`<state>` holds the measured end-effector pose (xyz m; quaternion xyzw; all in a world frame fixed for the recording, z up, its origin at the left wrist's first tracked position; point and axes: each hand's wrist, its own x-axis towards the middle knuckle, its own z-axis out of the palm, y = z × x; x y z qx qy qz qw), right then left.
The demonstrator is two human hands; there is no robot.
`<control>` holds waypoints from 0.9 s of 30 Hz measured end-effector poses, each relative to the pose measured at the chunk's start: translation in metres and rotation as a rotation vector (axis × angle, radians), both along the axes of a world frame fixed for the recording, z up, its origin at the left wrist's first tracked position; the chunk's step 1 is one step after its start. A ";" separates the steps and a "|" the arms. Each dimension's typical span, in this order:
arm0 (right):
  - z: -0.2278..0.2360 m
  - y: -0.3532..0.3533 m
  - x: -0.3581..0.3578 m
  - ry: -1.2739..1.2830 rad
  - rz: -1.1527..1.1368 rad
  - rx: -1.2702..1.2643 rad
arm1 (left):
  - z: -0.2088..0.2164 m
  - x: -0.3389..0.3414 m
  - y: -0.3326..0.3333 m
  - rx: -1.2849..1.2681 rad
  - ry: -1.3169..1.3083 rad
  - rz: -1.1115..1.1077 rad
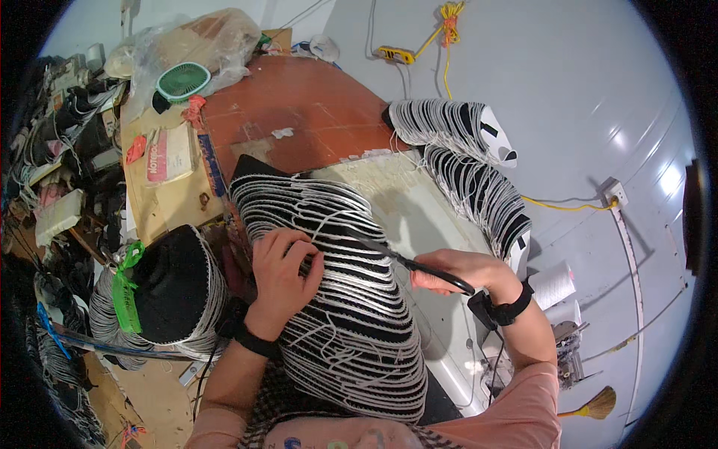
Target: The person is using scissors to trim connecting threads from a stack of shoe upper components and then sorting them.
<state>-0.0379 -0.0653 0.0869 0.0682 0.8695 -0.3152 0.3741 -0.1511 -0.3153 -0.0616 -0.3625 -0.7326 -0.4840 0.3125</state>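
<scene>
A long fanned stack of black fabric pieces with white corded edges (344,322) lies before me, loose white thread ends trailing over it. My left hand (286,273) rests on the stack's left side, its fingers curled in toward the thumb; what they pinch is hidden. Black-handled scissors (441,277) are gripped in my right hand (456,269). Their dark blades point left over the stack, toward my left hand and close to a loose white thread (323,222). Whether the blades touch the thread I cannot tell.
A second bundle of black pieces (172,284), tied with a green strip (127,292), sits at left. More edged stacks (479,194) lie at far right, near white thread cones (553,284). A green fan (183,81) and plastic bag (217,37) are at the back.
</scene>
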 end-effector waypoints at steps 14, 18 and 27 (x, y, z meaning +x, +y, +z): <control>-0.001 -0.010 -0.018 0.059 -0.052 0.039 | -0.002 0.001 0.000 0.036 -0.053 0.022; -0.015 -0.011 -0.027 0.091 -0.066 0.044 | -0.003 0.001 0.001 0.057 -0.086 0.040; -0.033 -0.017 -0.015 0.484 -0.083 0.143 | -0.004 0.002 -0.001 0.100 -0.263 -0.019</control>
